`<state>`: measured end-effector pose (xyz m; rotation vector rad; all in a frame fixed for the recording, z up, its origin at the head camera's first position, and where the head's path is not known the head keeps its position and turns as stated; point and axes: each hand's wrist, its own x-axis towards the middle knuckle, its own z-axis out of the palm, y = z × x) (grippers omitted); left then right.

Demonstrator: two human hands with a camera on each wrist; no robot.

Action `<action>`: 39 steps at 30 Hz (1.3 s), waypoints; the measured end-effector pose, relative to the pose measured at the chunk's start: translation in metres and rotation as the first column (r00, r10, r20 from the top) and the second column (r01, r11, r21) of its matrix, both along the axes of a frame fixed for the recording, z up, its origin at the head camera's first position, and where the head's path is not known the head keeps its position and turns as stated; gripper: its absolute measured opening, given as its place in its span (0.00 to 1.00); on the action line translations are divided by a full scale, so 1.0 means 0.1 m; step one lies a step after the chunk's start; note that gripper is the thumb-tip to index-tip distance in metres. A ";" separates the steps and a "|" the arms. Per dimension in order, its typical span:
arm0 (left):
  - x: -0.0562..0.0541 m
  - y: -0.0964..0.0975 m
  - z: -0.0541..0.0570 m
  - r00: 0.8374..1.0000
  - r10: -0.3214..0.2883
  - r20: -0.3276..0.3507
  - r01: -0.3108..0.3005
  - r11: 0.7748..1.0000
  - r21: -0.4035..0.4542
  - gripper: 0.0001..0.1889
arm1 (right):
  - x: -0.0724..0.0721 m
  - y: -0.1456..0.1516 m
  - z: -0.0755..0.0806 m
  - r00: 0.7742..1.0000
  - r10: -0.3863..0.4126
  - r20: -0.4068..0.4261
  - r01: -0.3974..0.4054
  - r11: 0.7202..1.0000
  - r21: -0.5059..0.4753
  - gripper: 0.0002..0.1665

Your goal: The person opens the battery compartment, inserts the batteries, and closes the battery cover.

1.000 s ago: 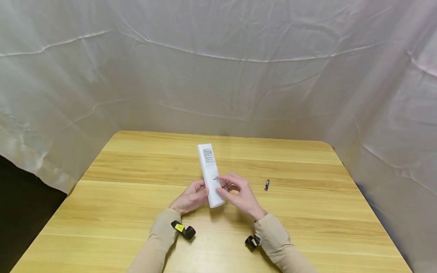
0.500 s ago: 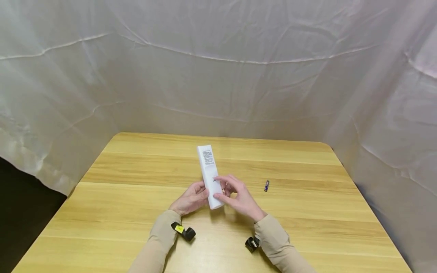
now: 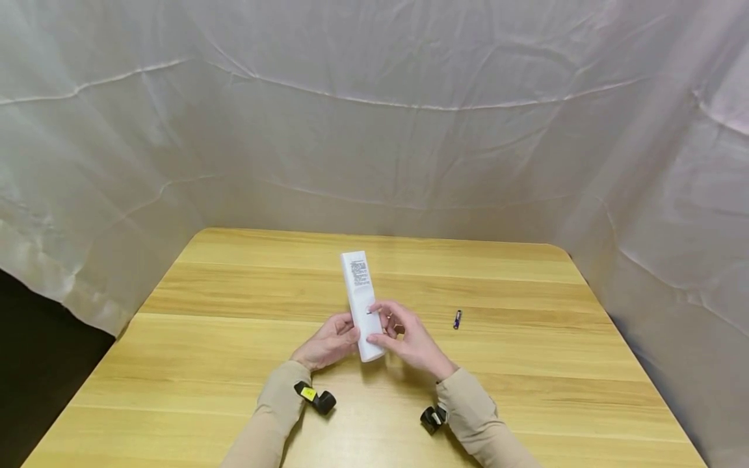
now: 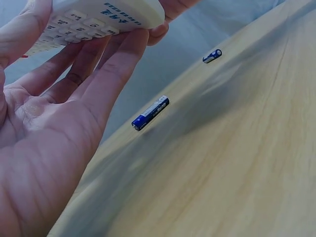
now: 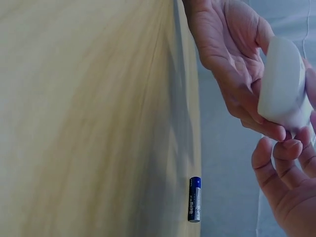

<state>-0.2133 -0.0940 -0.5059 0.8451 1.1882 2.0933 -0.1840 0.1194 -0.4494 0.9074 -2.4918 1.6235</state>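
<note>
White remote (image 3: 361, 299): was held back-up over the wooden table (image 3: 175, 364), aimed away along its long axis, angled slightly left at the far end. Was gripped at its left edge by palm-up left hand (image 3: 328, 341), thumb over, fingers under; also by right hand (image 3: 411, 335), thumb and bent index on back, rest curled.

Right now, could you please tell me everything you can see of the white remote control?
The white remote control is long, slim and plastic-looking. Its back, facing upward, bears dark print at the far end and a small dark mark; beneath are pale keys and blue lettering. The left hand grips it aslant above the wooden table; the right hand touches its back with thumb and forefinger.
</note>
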 end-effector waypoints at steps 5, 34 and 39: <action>-0.01 0.00 -0.01 1.000 -0.017 -0.014 0.017 1.000 -0.002 0.19 | -0.02 -0.01 0.01 0.999 0.010 0.046 -0.010 1.000 -0.003 0.25; -0.01 -0.03 -0.02 0.998 -0.053 -0.040 0.054 0.998 0.035 0.17 | -0.03 -0.01 0.02 0.989 0.042 0.140 -0.043 0.999 -0.001 0.24; -0.01 -0.03 -0.02 0.999 -0.040 -0.032 0.041 0.999 0.029 0.18 | -0.03 -0.01 0.04 0.987 0.047 0.154 -0.046 0.999 -0.014 0.24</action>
